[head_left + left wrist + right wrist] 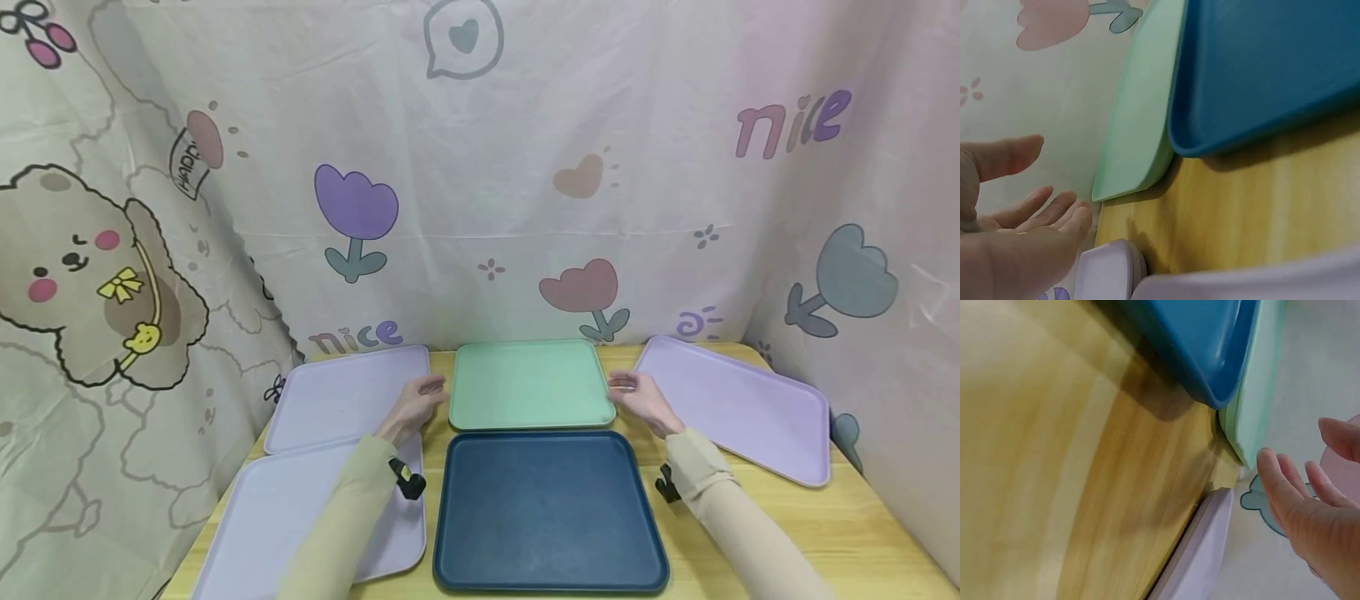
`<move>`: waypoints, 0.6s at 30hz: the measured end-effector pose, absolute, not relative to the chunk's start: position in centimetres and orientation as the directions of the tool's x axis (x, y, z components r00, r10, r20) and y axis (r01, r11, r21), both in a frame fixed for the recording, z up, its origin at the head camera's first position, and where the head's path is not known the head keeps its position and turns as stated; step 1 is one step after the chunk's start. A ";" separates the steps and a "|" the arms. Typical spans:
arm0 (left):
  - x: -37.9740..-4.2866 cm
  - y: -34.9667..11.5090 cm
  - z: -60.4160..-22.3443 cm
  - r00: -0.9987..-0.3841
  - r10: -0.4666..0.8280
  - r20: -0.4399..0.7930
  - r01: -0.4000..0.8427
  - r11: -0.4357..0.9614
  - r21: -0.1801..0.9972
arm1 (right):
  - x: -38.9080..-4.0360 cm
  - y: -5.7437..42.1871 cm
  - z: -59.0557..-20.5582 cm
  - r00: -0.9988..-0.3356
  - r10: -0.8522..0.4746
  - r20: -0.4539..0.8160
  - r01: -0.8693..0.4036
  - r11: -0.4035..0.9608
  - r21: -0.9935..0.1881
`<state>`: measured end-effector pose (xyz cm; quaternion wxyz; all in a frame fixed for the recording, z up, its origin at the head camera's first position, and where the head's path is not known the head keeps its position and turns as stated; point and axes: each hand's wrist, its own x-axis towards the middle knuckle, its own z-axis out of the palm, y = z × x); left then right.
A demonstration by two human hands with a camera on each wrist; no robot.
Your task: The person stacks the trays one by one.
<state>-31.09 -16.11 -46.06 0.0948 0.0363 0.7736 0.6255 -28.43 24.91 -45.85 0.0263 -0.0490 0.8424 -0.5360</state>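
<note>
A mint green tray (528,385) lies at the back middle of the wooden table, between my two hands. My left hand (414,407) is beside its left edge, with fingers loosely extended and nothing in them. On the other side my right hand (641,402) is at the tray's right edge, fingertips close by the rim. In the left wrist view the thumb and fingers of the left hand (1029,219) stand apart. The right wrist view shows the right hand (1310,500) likewise spread. Directly in front of the green tray lies a dark blue tray (547,512).
Two pale lavender trays, a rear one (348,392) and a front one (277,508), lie on the left. A purple tray (738,408) sits slanted on the right. Wooden tabletop (855,533) shows around them. A printed curtain (480,167) hangs behind and along both sides.
</note>
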 end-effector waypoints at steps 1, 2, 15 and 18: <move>-31.5 -16.0 -46.1 -0.980 0.170 -0.099 -0.061 0.214 0.975 | -28.7 24.9 -45.9 -0.994 -0.109 0.003 -0.048 0.416 -0.908; -31.8 -15.8 -46.1 -0.981 0.167 -0.099 -0.065 0.199 0.978 | -28.9 24.8 -45.9 -0.994 -0.106 -0.005 -0.039 0.410 -0.911; -34.2 -14.1 -46.6 -0.987 0.117 -0.112 -0.097 0.133 0.986 | -31.8 24.4 -46.0 -0.998 -0.026 -0.052 0.038 0.385 -0.922; -34.3 -13.8 -46.7 -0.985 0.113 -0.129 -0.116 0.120 0.986 | -32.4 24.4 -46.2 -0.998 -0.019 -0.052 0.042 0.364 -0.930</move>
